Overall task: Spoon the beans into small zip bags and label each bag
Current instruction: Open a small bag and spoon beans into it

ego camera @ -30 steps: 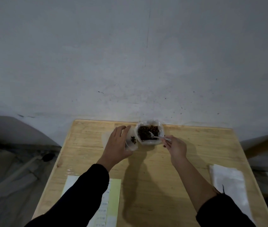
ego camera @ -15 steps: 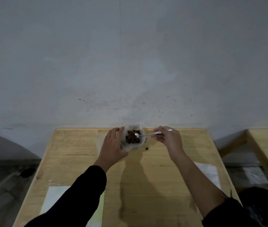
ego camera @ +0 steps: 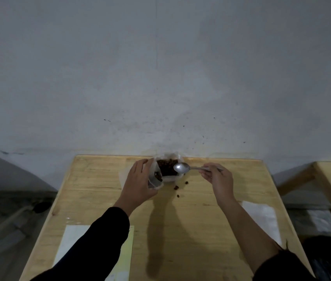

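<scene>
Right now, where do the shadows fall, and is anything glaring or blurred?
Head view: dim, flat light; the arms throw dark shadows on the wooden table toward the person. Head view: the spoon bowl has a soft sheen, no hard glare. Head view: the spilled beans look slightly soft.

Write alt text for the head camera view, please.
The left hand holds a small zip bag beside a container of beans, while the right hand holds an empty spoon over the container. A few spilled beans lie on the wooden table.
</scene>
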`<state>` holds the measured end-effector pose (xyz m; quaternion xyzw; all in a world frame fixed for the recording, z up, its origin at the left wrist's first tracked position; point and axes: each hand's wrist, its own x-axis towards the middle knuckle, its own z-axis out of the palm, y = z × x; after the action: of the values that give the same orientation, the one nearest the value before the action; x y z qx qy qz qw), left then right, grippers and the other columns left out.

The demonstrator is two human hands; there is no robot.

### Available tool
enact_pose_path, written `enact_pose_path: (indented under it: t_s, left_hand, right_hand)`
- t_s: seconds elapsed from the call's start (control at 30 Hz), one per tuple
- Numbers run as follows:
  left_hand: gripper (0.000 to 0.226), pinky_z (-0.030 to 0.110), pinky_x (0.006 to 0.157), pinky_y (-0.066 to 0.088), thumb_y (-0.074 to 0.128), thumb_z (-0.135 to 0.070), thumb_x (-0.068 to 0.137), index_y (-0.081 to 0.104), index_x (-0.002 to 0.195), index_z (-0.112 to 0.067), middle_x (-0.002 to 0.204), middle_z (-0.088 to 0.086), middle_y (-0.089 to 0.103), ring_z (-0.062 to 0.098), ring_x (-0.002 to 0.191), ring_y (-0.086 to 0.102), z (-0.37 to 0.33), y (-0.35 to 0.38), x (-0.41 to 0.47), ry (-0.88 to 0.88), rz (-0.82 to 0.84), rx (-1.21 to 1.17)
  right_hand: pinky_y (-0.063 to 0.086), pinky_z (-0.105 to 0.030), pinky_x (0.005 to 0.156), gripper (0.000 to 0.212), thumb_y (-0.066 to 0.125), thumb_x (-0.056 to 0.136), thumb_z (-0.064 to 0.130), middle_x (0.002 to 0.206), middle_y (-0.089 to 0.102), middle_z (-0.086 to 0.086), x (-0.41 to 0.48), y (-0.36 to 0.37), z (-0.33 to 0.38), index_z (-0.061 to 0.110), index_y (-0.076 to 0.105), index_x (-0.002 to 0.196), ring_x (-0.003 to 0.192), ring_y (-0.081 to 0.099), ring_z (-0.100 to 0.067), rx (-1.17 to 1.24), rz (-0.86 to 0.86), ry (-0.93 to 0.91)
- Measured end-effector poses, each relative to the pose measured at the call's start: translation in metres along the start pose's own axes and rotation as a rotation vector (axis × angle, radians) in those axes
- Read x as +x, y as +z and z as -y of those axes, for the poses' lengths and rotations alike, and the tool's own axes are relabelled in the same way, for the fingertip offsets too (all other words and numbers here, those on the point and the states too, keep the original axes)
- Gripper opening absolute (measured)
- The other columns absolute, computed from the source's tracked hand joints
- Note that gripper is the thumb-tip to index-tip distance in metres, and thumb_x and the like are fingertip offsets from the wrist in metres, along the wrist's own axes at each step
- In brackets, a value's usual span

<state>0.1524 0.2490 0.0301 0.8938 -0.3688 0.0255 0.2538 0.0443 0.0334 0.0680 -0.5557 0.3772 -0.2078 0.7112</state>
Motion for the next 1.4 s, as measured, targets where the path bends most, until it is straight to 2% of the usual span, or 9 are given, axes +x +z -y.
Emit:
enact_pose_path:
  t_s: [0.23, 0.4, 0.57, 0.63, 0.9, 1.03, 1.2, 1.33, 1.4]
  left_hand:
    - [0.092, 0.043, 0.102, 0.038, 0.081, -0.033, 0.066, 0.035, 0.141, -0.007, 0.135, 0.015, 0.043, 0.030, 0.125, 0.037, 0.034, -0.014, -0.013, -0.081, 0.023, 0.022]
    - [0.091, 0.042, 0.103, 0.036, 0.078, -0.036, 0.072, 0.031, 0.144, -0.008, 0.138, 0.013, 0.039, 0.029, 0.128, 0.033, 0.040, -0.020, -0.017, -0.134, 0.001, -0.020]
    - [0.091, 0.038, 0.100, 0.037, 0.070, -0.044, 0.070, 0.029, 0.144, -0.010, 0.136, 0.011, 0.038, 0.027, 0.125, 0.036, 0.041, -0.019, -0.019, -0.165, 0.003, -0.042]
    - [0.091, 0.037, 0.101, 0.037, 0.073, -0.042, 0.069, 0.029, 0.143, -0.010, 0.135, 0.010, 0.038, 0.026, 0.124, 0.037, 0.040, -0.018, -0.019, -0.182, -0.003, -0.058]
    - [0.092, 0.034, 0.099, 0.038, 0.061, -0.049, 0.066, 0.029, 0.143, -0.010, 0.133, 0.007, 0.038, 0.022, 0.122, 0.037, 0.021, -0.018, -0.006, -0.212, -0.051, -0.098]
    - [0.095, 0.033, 0.097, 0.039, 0.058, -0.057, 0.066, 0.029, 0.143, -0.010, 0.132, 0.006, 0.038, 0.020, 0.120, 0.036, 0.002, -0.017, 0.005, -0.212, -0.065, -0.146]
    - [0.095, 0.032, 0.092, 0.041, 0.064, -0.053, 0.065, 0.034, 0.138, 0.000, 0.124, 0.011, 0.043, 0.021, 0.113, 0.040, -0.018, -0.012, 0.021, -0.148, -0.133, -0.166]
    - [0.099, 0.035, 0.094, 0.042, 0.063, -0.055, 0.060, 0.032, 0.139, -0.004, 0.126, 0.008, 0.039, 0.019, 0.114, 0.036, -0.033, -0.016, 0.029, -0.149, -0.137, -0.201]
    - [0.107, 0.028, 0.096, 0.036, 0.061, -0.066, 0.059, 0.029, 0.141, -0.006, 0.130, 0.006, 0.036, 0.016, 0.118, 0.033, -0.038, -0.018, 0.031, -0.139, -0.128, -0.210]
  right_hand:
    - [0.050, -0.034, 0.090, 0.021, 0.049, 0.096, 0.007, 0.106, 0.064, -0.020, 0.007, 0.036, -0.037, -0.005, 0.060, 0.110, 0.103, 0.063, -0.030, 0.020, 0.097, 0.222]
    - [0.051, -0.032, 0.084, 0.023, 0.053, 0.093, 0.005, 0.106, 0.061, -0.022, 0.011, 0.052, -0.048, -0.004, 0.058, 0.114, 0.098, 0.062, -0.028, -0.062, 0.151, 0.286]
    - [0.050, -0.041, 0.082, 0.025, 0.050, 0.095, 0.014, 0.102, 0.061, -0.020, 0.014, 0.058, -0.050, -0.004, 0.063, 0.106, 0.091, 0.059, -0.031, -0.639, 0.200, 0.098]
    - [0.045, -0.033, 0.072, 0.021, 0.052, 0.093, 0.014, 0.097, 0.063, -0.015, 0.015, 0.056, -0.049, 0.000, 0.066, 0.100, 0.086, 0.057, -0.026, -0.767, 0.192, 0.006]
    - [0.042, -0.018, 0.075, 0.013, 0.059, 0.087, 0.002, 0.098, 0.067, -0.014, 0.015, 0.038, -0.027, 0.002, 0.068, 0.096, 0.091, 0.061, -0.024, -0.813, 0.114, -0.204]
    - [0.041, -0.001, 0.068, 0.014, 0.060, 0.089, 0.009, 0.095, 0.065, 0.000, -0.007, 0.051, 0.011, 0.010, 0.067, 0.101, 0.083, 0.056, 0.000, -0.638, 0.384, -0.293]
    - [0.042, -0.011, 0.068, 0.014, 0.061, 0.089, 0.023, 0.089, 0.060, 0.012, -0.025, 0.067, 0.038, 0.019, 0.071, 0.098, 0.081, 0.055, 0.001, -0.874, 0.725, -0.420]
    - [0.049, -0.027, 0.073, 0.015, 0.059, 0.089, 0.019, 0.088, 0.069, -0.002, -0.022, 0.065, 0.038, 0.013, 0.072, 0.087, 0.080, 0.062, -0.015, -0.898, 0.625, -0.430]
    - [0.051, -0.023, 0.073, 0.013, 0.060, 0.090, 0.015, 0.089, 0.070, -0.003, -0.020, 0.063, 0.040, 0.011, 0.071, 0.085, 0.080, 0.063, -0.014, -0.863, 0.546, -0.435]
